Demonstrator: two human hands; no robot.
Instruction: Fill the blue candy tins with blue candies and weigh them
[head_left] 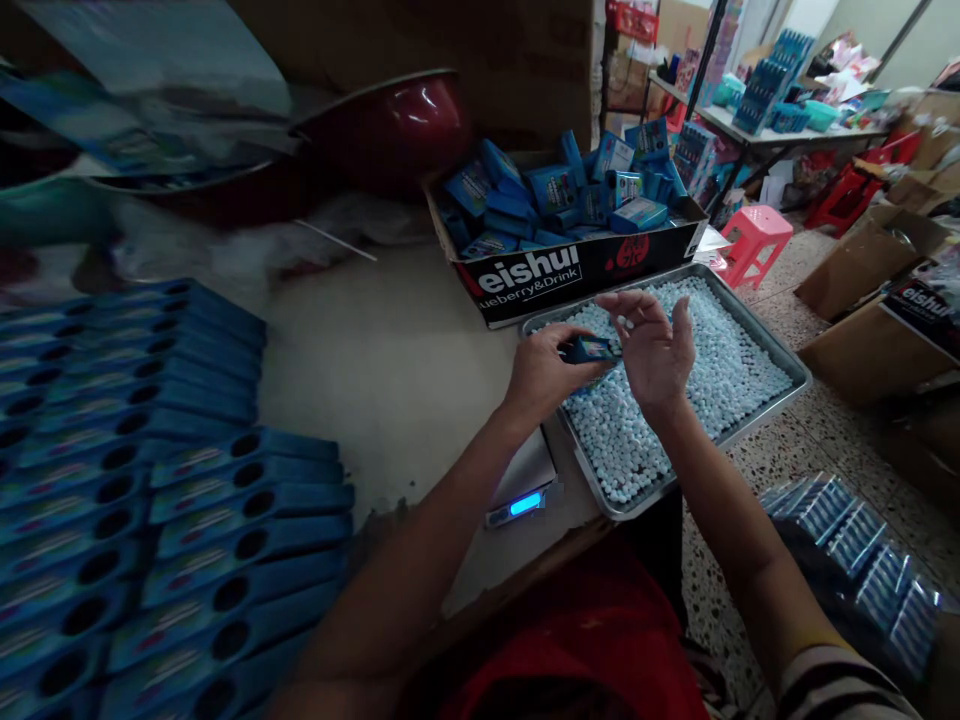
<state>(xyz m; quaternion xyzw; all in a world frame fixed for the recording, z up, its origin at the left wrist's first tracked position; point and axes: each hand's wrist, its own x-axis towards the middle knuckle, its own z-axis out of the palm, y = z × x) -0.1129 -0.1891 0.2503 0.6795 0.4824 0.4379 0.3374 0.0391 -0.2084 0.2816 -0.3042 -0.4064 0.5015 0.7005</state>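
My left hand (546, 372) grips a small blue box (589, 349) above the near left part of a metal tray (796, 378) of small pale blue and white balls (720, 350). Beside the box, my right hand (654, 350) is turned palm up with its fingers apart and curved, and a few white balls lie at its fingers. A scale (525, 475) with a lit blue display stands on the table below my left hand.
Rows of blue boxes (172, 440) stand at the left. Behind the tray, a black carton (547, 280) holds more blue boxes. A red bowl (397, 120) is at the back. Wrapped blue packs (862, 550) lie lower right, and a pink stool (756, 240) stands beyond the table.
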